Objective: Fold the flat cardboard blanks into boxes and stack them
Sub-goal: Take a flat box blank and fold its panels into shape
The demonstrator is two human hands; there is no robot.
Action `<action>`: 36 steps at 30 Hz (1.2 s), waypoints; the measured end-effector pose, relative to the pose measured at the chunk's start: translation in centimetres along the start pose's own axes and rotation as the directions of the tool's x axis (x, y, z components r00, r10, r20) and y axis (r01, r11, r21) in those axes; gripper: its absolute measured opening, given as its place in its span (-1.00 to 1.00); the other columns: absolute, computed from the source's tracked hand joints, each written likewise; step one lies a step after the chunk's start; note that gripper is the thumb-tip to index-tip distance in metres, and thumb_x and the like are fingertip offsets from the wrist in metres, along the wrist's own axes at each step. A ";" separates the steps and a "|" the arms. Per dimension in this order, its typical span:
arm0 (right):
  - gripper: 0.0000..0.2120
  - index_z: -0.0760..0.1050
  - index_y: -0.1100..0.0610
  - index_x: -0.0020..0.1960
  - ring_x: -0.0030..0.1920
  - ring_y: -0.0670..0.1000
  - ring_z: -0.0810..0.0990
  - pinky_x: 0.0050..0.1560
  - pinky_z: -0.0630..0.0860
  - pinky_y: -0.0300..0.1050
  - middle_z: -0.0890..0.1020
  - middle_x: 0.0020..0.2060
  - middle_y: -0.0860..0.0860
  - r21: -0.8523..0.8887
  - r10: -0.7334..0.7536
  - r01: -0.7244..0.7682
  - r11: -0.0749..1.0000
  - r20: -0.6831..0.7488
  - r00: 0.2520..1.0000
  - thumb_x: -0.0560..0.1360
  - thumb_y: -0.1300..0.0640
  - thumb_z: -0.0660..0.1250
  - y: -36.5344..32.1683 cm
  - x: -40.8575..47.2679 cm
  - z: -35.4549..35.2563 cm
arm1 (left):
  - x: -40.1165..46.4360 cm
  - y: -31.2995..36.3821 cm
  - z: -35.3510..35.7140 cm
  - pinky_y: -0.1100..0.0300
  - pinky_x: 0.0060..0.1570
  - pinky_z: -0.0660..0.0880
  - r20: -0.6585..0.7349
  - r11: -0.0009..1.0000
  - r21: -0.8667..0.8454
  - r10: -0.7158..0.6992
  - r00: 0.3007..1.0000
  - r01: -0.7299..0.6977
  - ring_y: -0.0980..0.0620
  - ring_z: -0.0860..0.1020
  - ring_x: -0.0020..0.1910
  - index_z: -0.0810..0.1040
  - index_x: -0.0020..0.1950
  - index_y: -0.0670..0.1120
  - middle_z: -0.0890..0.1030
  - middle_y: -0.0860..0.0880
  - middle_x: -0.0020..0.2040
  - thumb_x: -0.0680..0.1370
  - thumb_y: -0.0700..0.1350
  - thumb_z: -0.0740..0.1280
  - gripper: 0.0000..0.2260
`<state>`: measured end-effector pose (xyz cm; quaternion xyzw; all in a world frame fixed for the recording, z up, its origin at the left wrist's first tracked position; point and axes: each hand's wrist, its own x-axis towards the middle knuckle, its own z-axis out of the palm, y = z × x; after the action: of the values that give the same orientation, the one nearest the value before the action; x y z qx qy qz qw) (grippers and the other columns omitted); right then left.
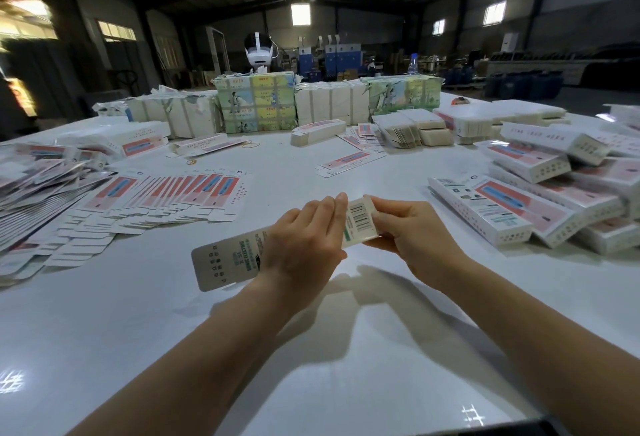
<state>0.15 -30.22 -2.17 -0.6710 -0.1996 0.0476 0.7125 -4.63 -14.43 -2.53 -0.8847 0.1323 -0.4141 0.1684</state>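
Your left hand (306, 238) grips the box (284, 245) mid-length above the table (311, 349); your right hand (412, 231) pinches its barcode end, box spanning both hands.

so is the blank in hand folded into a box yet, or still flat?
Partly folded. The blank shows two faces meeting at a crease; the right hand pinches its barcode end. Whether the end flaps are closed: cannot tell.

2 bare forearms, no sleeves | left hand (304, 238) and right hand (412, 231) ungloved | no rings, watch or bands visible | short, plain fingernails
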 end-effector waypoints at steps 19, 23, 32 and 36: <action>-0.85 0.46 0.18 -0.07 -0.30 -0.10 0.47 -0.29 0.34 -0.31 0.57 -0.31 0.04 -0.575 -0.373 0.266 0.773 -0.074 0.925 0.58 0.31 0.15 0.8 -1.2 2.2 | 0.6 1.3 -0.3 0.24 -0.41 0.50 0.056 0.991 0.067 -0.117 0.992 0.113 0.02 0.61 -0.28 0.62 0.15 -0.22 0.66 -0.07 -0.13 0.15 0.09 0.60 -0.33; -0.87 0.52 0.14 0.02 -0.05 -0.09 0.59 -0.06 0.47 -0.34 0.63 -0.09 -0.03 -0.373 -0.232 0.112 0.921 -0.294 0.927 0.52 0.10 0.36 0.7 -0.4 1.8 | 1.0 0.9 -0.8 0.24 -0.42 0.45 0.131 0.980 0.033 -0.199 0.971 0.196 0.04 0.59 -0.29 0.60 0.18 -0.21 0.65 -0.03 -0.14 0.09 0.22 0.59 -0.21; -0.89 0.62 0.24 -0.11 -0.12 -0.01 0.55 -0.14 0.50 -0.29 0.59 -0.14 0.03 -0.635 -0.473 0.239 0.734 -0.228 0.851 0.51 0.19 0.37 1.3 -1.1 2.0 | 0.8 0.5 -0.7 0.24 -0.43 0.48 0.164 0.975 -0.076 -0.195 0.967 0.210 -0.02 0.61 -0.31 0.60 0.16 -0.23 0.66 -0.08 -0.13 0.07 0.16 0.63 -0.22; -0.71 0.47 0.11 0.15 0.11 -0.09 0.50 -0.03 0.47 -0.28 0.53 0.11 -0.03 -0.500 -0.365 0.254 0.828 -0.136 0.921 0.45 0.21 0.41 0.8 -0.7 1.2 | 0.5 -0.8 -0.3 0.10 -0.35 0.54 0.132 0.966 -0.230 -0.090 0.987 0.118 -0.16 0.61 -0.25 0.54 0.22 -0.28 0.65 -0.17 -0.02 0.17 0.04 0.63 -0.27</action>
<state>-0.76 -29.25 -3.07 -0.7836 -0.2296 -0.1960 0.5430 -4.52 -13.95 -1.68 -0.9276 0.1236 -0.3493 0.0473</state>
